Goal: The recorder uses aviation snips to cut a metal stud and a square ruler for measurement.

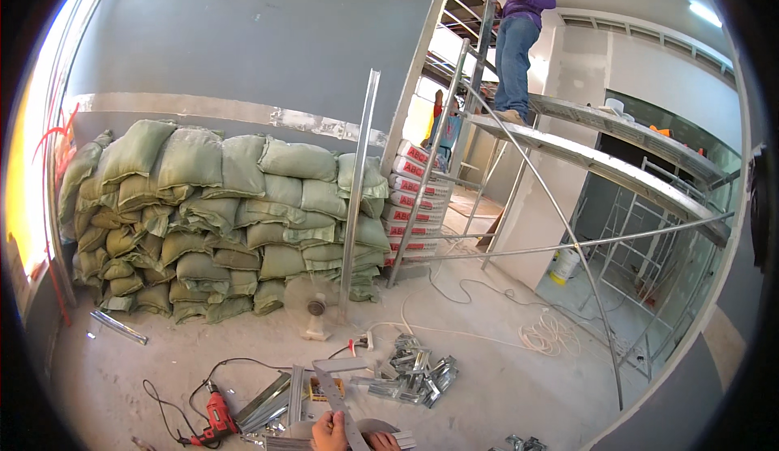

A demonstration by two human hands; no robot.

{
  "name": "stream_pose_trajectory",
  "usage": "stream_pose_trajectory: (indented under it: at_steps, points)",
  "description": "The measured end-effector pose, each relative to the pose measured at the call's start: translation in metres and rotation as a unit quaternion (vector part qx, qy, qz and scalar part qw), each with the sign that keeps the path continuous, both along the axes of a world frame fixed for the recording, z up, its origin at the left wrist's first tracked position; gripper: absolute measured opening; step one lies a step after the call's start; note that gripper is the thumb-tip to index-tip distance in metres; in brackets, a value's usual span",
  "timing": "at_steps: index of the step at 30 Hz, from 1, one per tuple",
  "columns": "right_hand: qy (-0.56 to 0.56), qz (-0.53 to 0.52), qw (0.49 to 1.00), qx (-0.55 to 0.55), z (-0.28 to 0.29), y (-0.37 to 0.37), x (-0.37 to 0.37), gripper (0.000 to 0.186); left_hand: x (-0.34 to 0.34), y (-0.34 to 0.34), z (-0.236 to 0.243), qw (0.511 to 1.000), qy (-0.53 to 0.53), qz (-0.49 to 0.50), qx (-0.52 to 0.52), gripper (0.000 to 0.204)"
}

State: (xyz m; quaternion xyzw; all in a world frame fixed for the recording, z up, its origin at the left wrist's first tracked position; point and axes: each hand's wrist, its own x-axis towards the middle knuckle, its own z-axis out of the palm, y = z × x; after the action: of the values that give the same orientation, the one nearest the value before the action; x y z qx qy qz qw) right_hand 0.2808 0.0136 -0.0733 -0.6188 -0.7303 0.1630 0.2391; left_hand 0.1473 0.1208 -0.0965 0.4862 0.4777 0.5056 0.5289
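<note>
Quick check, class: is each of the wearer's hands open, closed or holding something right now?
Left hand: closed, holding the L-shaped metal piece.
Right hand: partly cut off by the lower edge; grip cannot be told.

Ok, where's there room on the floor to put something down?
Bare floor lies between the metal-piece pile and coiled white cord, and between the green sacks and the red drill. It's crowded around the left hand, with metal strips.

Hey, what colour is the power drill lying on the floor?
The power drill is mostly red, best seen in the head view.
</note>
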Motion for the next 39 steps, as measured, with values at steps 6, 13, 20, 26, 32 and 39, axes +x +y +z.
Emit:
stream_pose_trajectory:
  at_steps: [6,13,20,26,32,39]
  points:
    - [-0.031,0.022,0.999,0.015,-0.01,0.004,0.003,0.085,-0.001,-0.001,0.0,1.0,-0.02,0.013,0.02,0.041]
    - [-0.03,0.02,0.999,0.013,-0.011,0.004,-0.001,0.079,-0.004,-0.002,0.008,1.0,-0.004,0.007,0.013,0.039]
    - [-0.019,0.031,0.999,0.026,-0.01,0.006,0.002,0.076,-0.003,-0.005,0.018,0.999,-0.012,0.022,0.03,0.033]
    - [-0.03,0.029,0.999,0.023,-0.034,0.01,0.01,0.081,-0.003,-0.003,0.019,0.999,-0.043,-0.008,0.022,0.029]
    - [-0.007,0.019,0.999,0.041,-0.049,0.011,0.011,0.087,-0.003,-0.001,0.01,0.998,-0.03,0.018,0.054,0.029]
    - [0.035,0.001,0.999,0.032,-0.026,0.005,0.004,0.09,-0.002,-0.004,0.019,0.999,-0.021,0.02,0.032,0.028]
